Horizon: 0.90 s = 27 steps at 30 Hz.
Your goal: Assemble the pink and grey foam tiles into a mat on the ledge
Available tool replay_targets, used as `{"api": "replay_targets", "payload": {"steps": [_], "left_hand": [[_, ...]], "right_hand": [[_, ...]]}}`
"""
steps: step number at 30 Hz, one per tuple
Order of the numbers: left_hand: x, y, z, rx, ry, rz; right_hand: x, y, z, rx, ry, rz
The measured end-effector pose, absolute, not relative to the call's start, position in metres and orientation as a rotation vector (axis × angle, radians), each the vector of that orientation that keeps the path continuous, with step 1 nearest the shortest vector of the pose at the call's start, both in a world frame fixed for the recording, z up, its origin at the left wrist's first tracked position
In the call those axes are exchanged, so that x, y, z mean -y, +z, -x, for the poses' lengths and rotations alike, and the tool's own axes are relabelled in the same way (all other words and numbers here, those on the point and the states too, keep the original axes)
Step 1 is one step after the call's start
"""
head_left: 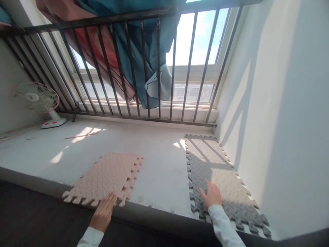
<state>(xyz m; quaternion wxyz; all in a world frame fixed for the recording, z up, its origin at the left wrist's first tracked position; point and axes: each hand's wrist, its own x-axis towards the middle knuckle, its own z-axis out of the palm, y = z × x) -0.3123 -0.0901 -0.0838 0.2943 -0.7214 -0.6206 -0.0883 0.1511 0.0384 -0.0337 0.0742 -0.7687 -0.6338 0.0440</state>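
Observation:
A pink interlocking foam mat tile (109, 175) lies on the white ledge, its toothed front side reaching the ledge's edge. My left hand (104, 212) is at that front side, fingers straight and held together over the teeth, closed on the tile; most of the thumb is hidden. To the right, grey foam mat tiles (205, 168) run in a strip along the wall, back to the railing. My right hand (212, 195) rests on the nearer grey part, with its fingers spread and nothing held.
A dark metal railing (149, 120) crosses the back, before a window and teal and red curtains (151, 82). A white fan (53, 118) stands at the left. A thin stick (82, 135) lies on the white ledge (161, 178). A white wall (280, 137) bounds the right side.

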Motion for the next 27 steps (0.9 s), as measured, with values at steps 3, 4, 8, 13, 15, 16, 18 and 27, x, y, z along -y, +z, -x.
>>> {"api": "replay_targets", "payload": {"steps": [3,4,8,13,15,16,18,27], "left_hand": [[0.092,-0.088,0.308,1.729,-0.34,1.974],[0.09,-0.088,0.305,1.753,-0.372,1.989],[0.081,-0.085,0.293,1.838,-0.38,2.058],[0.07,-0.079,0.278,1.905,-0.394,2.065],[0.068,-0.077,0.276,1.914,-0.387,2.1],[0.068,-0.076,0.277,1.923,-0.381,2.121],[0.067,-0.075,0.278,1.949,-0.375,2.149],[0.067,-0.064,0.284,1.965,-0.401,2.234]], "right_hand": [[-0.021,-0.03,-0.161,1.81,0.094,2.25],[-0.015,-0.029,-0.162,1.791,0.101,2.237],[0.006,-0.027,-0.165,1.738,0.141,2.202],[0.024,-0.028,-0.167,1.714,0.173,2.215],[0.028,-0.029,-0.17,1.691,0.188,2.225],[0.03,-0.03,-0.171,1.678,0.199,2.227],[0.032,-0.031,-0.174,1.652,0.219,2.235],[0.038,-0.038,-0.181,1.598,0.264,2.222]]}}
